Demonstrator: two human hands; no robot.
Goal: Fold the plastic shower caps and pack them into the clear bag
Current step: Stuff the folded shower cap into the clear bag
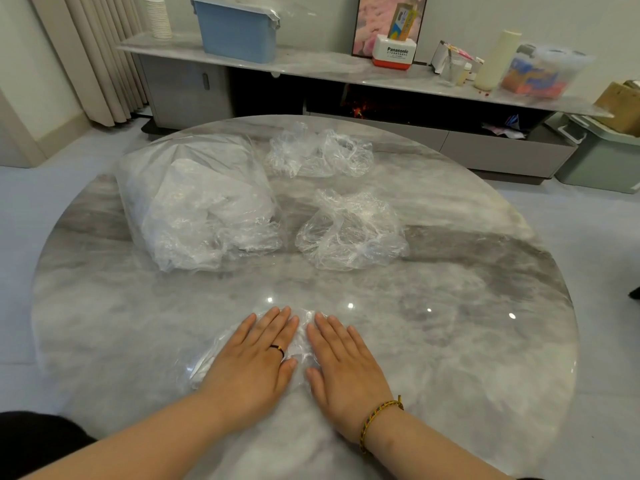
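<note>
A clear plastic shower cap [302, 341] lies flattened near the front of the round marble table [467, 306]. My left hand [256, 355] and my right hand [343, 365] press on it side by side, palms down and fingers straight. A large clear bag [194, 199] stuffed with plastic lies at the table's left. A crumpled shower cap [349, 233] sits mid-table, and another crumpled pile [318, 150] lies behind it.
Beyond the table runs a low cabinet [311, 64] carrying a blue box [239, 29], a stack of paper cups [157, 15], a Panasonic carton [394, 51] and a clear tub [540, 69]. A green bin [599, 157] stands on the floor at the right.
</note>
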